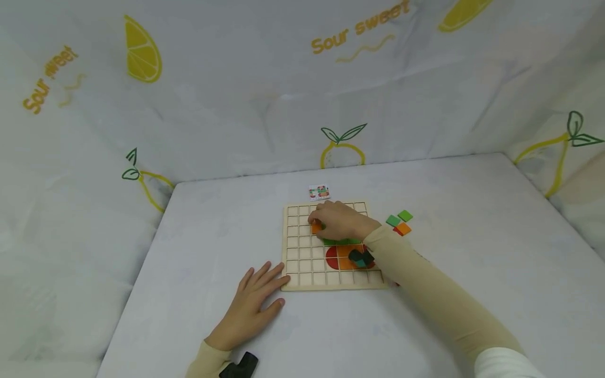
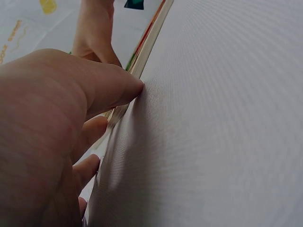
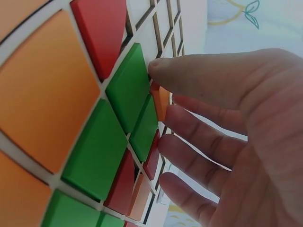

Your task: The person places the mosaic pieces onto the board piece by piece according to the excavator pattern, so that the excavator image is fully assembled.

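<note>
A wooden grid board (image 1: 302, 281) lies on the table, partly filled with coloured tiles. My right hand (image 1: 341, 220) reaches over its upper middle, thumb and fingers about an orange tile (image 1: 316, 227). In the right wrist view, the orange tile (image 3: 161, 101) sits between the thumb and fingertips, beside a green tile (image 3: 130, 87) and a red piece (image 3: 102, 35). My left hand (image 1: 252, 304) rests on the table with spread fingers, its fingertips at the board's lower left corner. In the left wrist view, the left thumb (image 2: 113, 85) lies near the board's edge.
Loose green and orange tiles (image 1: 403, 229) lie right of the board, with a bit of red under them. Behind the board is a small printed card (image 1: 319, 192). Black wrist devices show on the left wrist (image 1: 240, 366) and over the board at the right wrist (image 1: 361, 257).
</note>
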### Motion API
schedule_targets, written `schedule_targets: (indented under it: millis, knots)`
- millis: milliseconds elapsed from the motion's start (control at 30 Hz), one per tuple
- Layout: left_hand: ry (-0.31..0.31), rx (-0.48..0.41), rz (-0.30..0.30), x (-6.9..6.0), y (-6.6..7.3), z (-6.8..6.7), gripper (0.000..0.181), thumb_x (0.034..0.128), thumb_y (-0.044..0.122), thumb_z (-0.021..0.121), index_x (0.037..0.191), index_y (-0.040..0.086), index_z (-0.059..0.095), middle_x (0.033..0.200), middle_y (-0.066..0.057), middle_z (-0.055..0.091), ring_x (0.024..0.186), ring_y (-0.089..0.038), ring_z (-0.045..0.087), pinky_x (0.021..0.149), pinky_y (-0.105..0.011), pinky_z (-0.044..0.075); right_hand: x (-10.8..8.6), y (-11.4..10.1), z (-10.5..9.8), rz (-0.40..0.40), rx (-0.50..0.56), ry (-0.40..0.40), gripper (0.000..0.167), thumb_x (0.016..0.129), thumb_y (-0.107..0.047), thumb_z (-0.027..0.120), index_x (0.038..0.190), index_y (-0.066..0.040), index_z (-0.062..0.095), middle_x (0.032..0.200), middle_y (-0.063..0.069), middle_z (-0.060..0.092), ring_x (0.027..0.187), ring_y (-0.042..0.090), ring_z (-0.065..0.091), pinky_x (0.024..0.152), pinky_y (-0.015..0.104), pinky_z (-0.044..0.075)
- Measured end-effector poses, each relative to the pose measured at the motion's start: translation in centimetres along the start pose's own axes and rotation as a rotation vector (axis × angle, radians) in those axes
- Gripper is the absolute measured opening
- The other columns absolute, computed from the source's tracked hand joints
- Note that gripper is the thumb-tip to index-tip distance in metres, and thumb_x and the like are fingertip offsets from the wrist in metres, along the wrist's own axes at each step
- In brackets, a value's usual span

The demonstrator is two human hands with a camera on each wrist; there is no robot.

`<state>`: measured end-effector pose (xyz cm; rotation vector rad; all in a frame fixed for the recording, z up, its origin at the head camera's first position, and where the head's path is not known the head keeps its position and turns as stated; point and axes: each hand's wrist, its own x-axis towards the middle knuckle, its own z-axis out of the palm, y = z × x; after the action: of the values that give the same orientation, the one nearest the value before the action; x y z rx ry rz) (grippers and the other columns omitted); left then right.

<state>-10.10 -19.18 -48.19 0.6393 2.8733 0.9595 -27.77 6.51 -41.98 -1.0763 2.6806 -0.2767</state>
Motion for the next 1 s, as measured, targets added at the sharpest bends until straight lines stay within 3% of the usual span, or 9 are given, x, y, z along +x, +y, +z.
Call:
schedule_targets:
  millis: [267, 733, 1000]
  knots:
    - [-0.023, -0.014, -0.016, 0.2, 0.3, 0.0, 0.047, 0.0957, 0.020, 0.069, 0.142, 0.018, 0.060, 0.162, -0.002, 0.041, 0.156, -0.030, 0.025, 0.126, -0.059, 0.006, -0.1, 0.0, 0.1, 0.019, 0.024, -0.013, 0.032, 0.095, -0.024, 0.069, 0.126, -0.015, 0.069, 0.110, 0.002, 0.067, 0.104, 0.021, 0.057, 0.103, 0.048, 0.049]
    - [-0.017, -0.015, -0.014, -0.1, 0.1, -0.1, 0.047, 0.0960, 0.021, 0.068, 0.142, 0.018, 0.059, 0.163, -0.001, 0.040, 0.157, -0.030, 0.025, 0.126, -0.059, 0.006, -0.6, -0.2, 0.0, -0.001, 0.039, -0.011, 0.031, 0.092, -0.025, 0.072, 0.122, -0.018, 0.072, 0.119, 0.004, 0.066, 0.109, 0.023, 0.054, 0.100, 0.044, 0.050]
    - [-0.002, 0.000, 0.002, 0.1, 0.1, -0.1, 0.047, 0.0956, 0.020, 0.068, 0.142, 0.018, 0.060, 0.162, -0.002, 0.041, 0.156, -0.031, 0.027, 0.126, -0.058, 0.008, -2.9, 1.1, -2.4, 0.012, 0.201, 0.072, 0.033, 0.097, -0.023, 0.066, 0.127, -0.011, 0.069, 0.120, 0.008, 0.069, 0.111, 0.026, 0.057, 0.096, 0.042, 0.054]
